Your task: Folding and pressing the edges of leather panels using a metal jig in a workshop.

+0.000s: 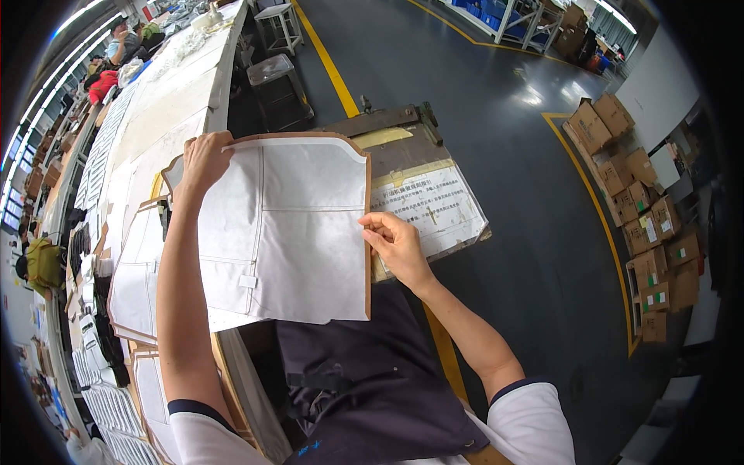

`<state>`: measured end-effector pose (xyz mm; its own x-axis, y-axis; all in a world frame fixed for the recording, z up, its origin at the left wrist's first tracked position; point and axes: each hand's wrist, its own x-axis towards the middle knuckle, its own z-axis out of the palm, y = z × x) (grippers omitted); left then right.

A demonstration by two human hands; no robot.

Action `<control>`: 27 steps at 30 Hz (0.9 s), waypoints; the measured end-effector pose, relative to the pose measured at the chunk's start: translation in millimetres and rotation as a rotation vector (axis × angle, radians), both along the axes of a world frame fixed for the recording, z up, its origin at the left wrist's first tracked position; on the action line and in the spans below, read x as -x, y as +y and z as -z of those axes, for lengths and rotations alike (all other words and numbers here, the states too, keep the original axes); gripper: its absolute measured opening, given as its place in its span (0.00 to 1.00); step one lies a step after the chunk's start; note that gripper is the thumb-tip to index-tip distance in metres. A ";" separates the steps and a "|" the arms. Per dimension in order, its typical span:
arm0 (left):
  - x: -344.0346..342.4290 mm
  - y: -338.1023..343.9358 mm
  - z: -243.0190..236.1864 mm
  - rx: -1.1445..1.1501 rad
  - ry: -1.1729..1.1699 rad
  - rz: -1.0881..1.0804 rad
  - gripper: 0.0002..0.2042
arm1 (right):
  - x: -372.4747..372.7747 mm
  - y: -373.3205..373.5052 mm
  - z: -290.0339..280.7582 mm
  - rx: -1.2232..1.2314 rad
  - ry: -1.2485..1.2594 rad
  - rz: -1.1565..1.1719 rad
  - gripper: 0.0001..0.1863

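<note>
A white sewn panel [314, 252] with a brown border along its edge hangs in front of me. Stitched seam lines cross it, and a small white tab [247, 281] sits near its lower middle. My left hand [203, 163] is closed over the panel's top edge at the left. At the right edge, my right hand [394, 239] pinches the brown border between thumb and fingers. Similar white panels with brown edges [133, 298] lie on the table to the left, partly hidden by my left arm.
Beyond the panel stands a bench machine [387, 124] with a printed sheet [430, 205]. A long white worktable [167, 58] runs along the left, with people farther off. Stools [277, 85] stand beside it. Cardboard boxes [643, 221] are stacked at the right, behind yellow floor lines.
</note>
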<state>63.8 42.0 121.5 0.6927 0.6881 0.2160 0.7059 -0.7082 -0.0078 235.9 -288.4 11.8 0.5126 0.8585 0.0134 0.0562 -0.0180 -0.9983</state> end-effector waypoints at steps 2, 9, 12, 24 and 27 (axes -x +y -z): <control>-6.3 -2.5 6.3 -0.016 -0.047 0.005 0.07 | -1.9 0.0 7.2 -0.095 -0.080 0.000 0.13; -10.3 -16.6 5.5 -0.376 -0.368 0.254 0.07 | 53.8 -26.6 -31.2 -0.111 0.046 -0.059 0.15; -45.6 -74.4 4.3 -0.489 -0.435 0.544 0.11 | 91.7 -51.8 -30.6 -0.115 0.061 -0.159 0.18; 67.7 -57.7 120.6 0.025 -0.281 0.223 0.25 | 82.7 -61.5 -60.4 -0.001 -0.095 -1.078 0.20; 66.4 -58.7 114.9 0.071 -0.174 0.238 0.33 | 51.7 22.0 -59.3 -0.352 -0.717 -0.510 0.20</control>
<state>-2.6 -16.7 6.5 0.7935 0.5281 0.3025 0.5062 -0.8486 0.1539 184.2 -266.4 71.1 -0.1546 0.8634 0.4803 0.5763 0.4736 -0.6660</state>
